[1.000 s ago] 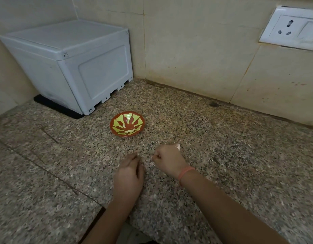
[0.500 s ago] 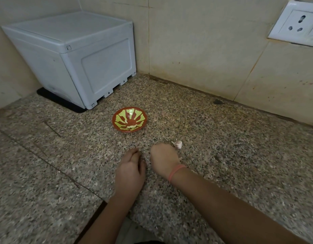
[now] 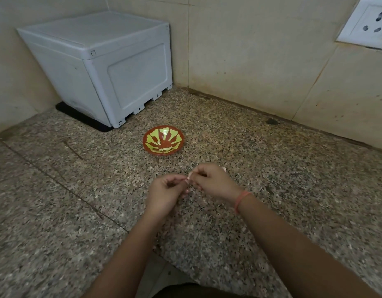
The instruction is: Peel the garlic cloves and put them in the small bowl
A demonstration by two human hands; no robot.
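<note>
You are at the peeling step. Your left hand and right hand meet just above the granite counter, each with fingers curled in and thumb and forefinger pinched onto the same small pale garlic clove. The clove sits between the two sets of fingertips and only a sliver of it shows. It is too small to tell how much skin is on it.

The small bowl, red-brown with a yellow-green sunburst, stands on the counter beyond your hands, near but not touching them. No clove is plainly in it (the pale patches of the pattern make this hard to be sure of), so the task looks close to its start.

A second pale bit peeks out on the counter just behind your right hand. It is probably another clove, mostly hidden.

The next move likely calls for a nail under the papery skin at one end while the other hand holds the clove firm. Then strip the skin off and reach forward to drop the bare clove into the bowl. It is slippery and small, so a loose pinch could let it fall.

No writing can be read anywhere. The white plastic box in the corner and the wall socket show no brand or label.
</note>
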